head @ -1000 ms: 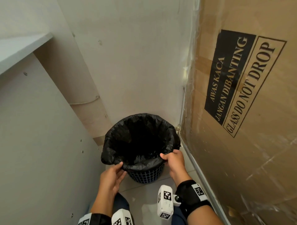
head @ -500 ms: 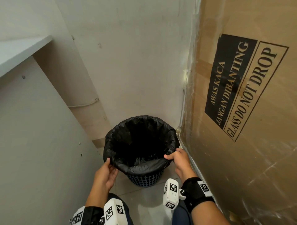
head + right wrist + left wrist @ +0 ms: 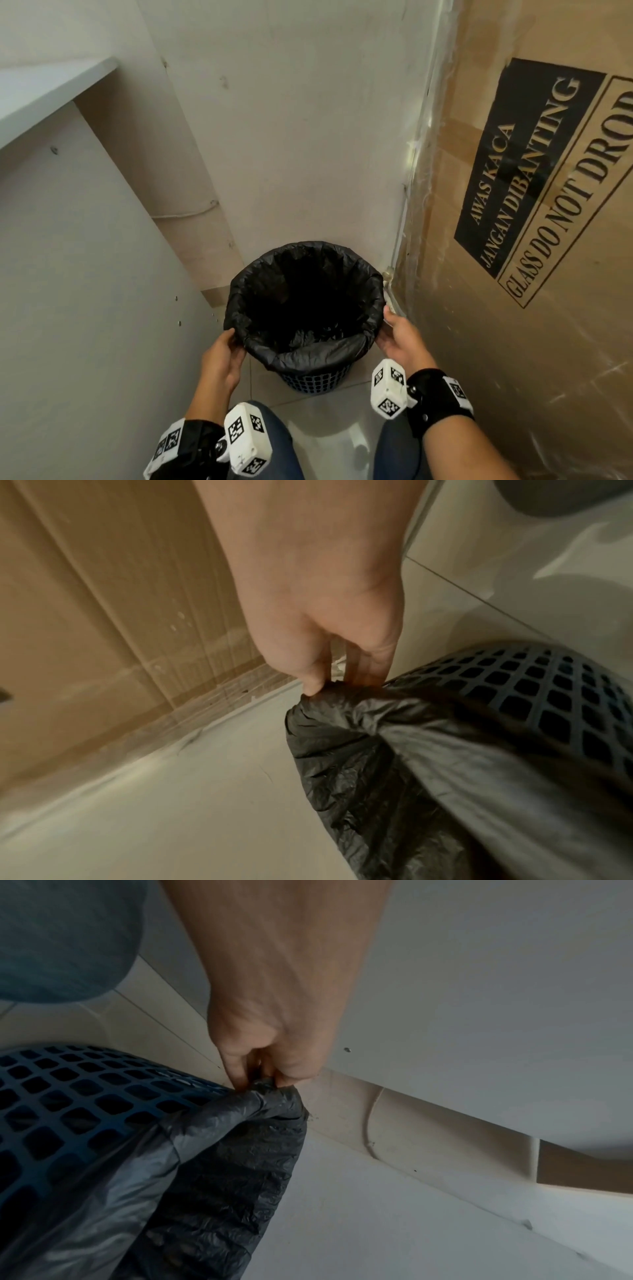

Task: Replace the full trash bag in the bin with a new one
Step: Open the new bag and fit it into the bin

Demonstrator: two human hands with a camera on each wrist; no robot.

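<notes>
- Left hand (image 3: 221, 359) pinching a gathered fold of the black trash bag (image 3: 305, 353) at the bin's left rim; fingertips (image 3: 263, 1079) closed on the crumpled edge, seen close in the left wrist view.
- Right hand (image 3: 397, 337) likewise pinching the bag's turned-over edge on the right rim, thumb and fingers (image 3: 313, 688) clamped on a bunched fold.
- Bag seated in the blue lattice bin (image 3: 317, 378), mouth open and cuffed down over the rim all round; inside dark, contents not clear.
- Bin standing on the tiled floor (image 3: 329, 421) in the far corner, close to the wall and just beside the tall cardboard box (image 3: 531, 308) at the floor's right edge, white cabinet panel (image 3: 85, 308) along the left.
- Judged step: settling or tugging the cuff evenly over the rim, most likely the liner's final fitting, though stripping it off cannot be ruled out.
- To do well: pull both sides outward and down together, equal tension, so the cuff sits level and does not spring back in.
- Keep the pinch on doubled film, not a single layer; thin plastic likely to stretch or tear on the lattice edge.
- Hold the bin steady; light basket apt to tip or slide toward the box.
- Both forearms reaching forward and down from a crouch, wrists angled inward, palms facing each other across the bin, knees just behind.
</notes>
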